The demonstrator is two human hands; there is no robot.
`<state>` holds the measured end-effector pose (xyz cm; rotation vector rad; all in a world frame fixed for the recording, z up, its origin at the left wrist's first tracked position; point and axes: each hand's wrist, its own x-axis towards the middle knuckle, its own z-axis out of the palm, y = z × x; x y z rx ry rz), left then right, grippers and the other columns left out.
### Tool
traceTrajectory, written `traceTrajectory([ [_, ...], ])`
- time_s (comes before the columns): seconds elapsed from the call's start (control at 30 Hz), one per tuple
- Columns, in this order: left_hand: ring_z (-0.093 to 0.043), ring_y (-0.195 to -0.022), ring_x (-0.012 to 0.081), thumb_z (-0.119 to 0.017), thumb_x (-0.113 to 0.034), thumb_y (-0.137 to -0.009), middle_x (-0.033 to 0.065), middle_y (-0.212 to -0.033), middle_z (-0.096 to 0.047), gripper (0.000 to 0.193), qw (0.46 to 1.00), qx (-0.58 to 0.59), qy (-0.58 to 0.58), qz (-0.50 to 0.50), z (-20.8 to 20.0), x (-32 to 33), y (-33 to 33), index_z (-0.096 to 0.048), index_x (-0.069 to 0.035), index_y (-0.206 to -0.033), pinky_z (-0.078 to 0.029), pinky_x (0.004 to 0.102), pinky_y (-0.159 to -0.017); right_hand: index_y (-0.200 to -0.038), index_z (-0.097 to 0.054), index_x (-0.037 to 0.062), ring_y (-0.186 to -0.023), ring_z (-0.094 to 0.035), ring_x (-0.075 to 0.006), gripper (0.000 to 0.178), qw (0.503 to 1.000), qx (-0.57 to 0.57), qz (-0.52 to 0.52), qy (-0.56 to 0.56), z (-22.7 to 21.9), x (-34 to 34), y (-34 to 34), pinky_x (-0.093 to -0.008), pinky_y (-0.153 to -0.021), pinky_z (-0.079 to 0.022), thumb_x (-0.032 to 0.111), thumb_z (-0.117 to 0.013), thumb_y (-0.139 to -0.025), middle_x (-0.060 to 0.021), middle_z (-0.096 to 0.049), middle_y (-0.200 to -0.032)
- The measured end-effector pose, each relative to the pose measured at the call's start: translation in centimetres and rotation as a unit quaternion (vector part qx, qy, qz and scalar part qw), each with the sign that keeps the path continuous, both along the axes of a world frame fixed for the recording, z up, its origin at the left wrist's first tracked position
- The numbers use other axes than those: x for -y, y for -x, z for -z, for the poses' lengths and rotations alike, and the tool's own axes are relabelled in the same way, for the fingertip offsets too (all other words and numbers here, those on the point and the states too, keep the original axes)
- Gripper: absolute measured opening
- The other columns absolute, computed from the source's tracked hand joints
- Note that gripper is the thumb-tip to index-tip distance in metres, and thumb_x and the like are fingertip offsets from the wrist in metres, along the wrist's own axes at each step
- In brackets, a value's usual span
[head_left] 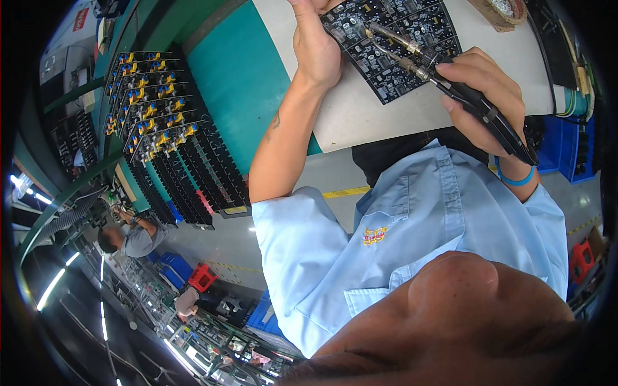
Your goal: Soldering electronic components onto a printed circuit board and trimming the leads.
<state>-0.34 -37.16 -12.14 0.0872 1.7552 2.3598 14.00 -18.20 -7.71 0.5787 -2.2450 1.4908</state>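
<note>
A black circuit board panel (393,78) with several repeated sections of small parts lies on a pale mat (351,122). My right hand (486,90) is closed round the black handle of a pair of soldering tweezers (473,100). The two metal arms slant up and left across the panel, their tips close together above its upper left part. Whether the tips touch a part, I cannot tell. At the panel's left edge is my left hand (317,51), its thumb pointing up. Its other fingers are mostly cut off by the picture's upper edge, so any grip is hidden.
Left of the mat stretches a green bench top (235,71). Beyond it stands a black rack (187,180) beside stacked boards with yellow and blue parts (151,103). A small container of pale bits (502,9) sits at upper right. Blue bins (566,148) are at right.
</note>
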Motion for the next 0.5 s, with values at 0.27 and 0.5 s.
traceTrajectory([
  [0.27, -0.065, -0.094, 0.0215, -0.011, -0.063, -0.104, 0.0173, -0.112, -0.068, 0.08, 1.0, -0.006, -0.002, 0.004, 0.29, -0.52, 0.09, -0.056, 0.0, -0.122, -0.049, 0.0316, -0.088, -0.112, -0.07, -0.003, -0.078, -0.057, -0.0218, 0.045, 1.0, -0.011, 0.003, 0.013, -0.36, -0.44, -0.35, -0.0306, -0.073, -0.048, -0.006, -0.068, -0.067, -0.0139, -0.069, -0.096],
  [0.5, -0.065, -0.093, 0.0215, -0.011, -0.064, -0.104, 0.0175, -0.111, -0.069, 0.08, 1.0, -0.011, -0.005, 0.01, 0.32, -0.7, -0.06, -0.056, 0.0, -0.123, -0.049, 0.0314, -0.087, -0.112, -0.069, -0.0032, -0.078, -0.057, -0.0219, 0.045, 1.0, -0.007, 0.012, 0.011, -0.18, -0.45, -0.33, -0.0311, -0.073, -0.048, -0.006, -0.069, -0.067, -0.014, -0.069, -0.096],
])
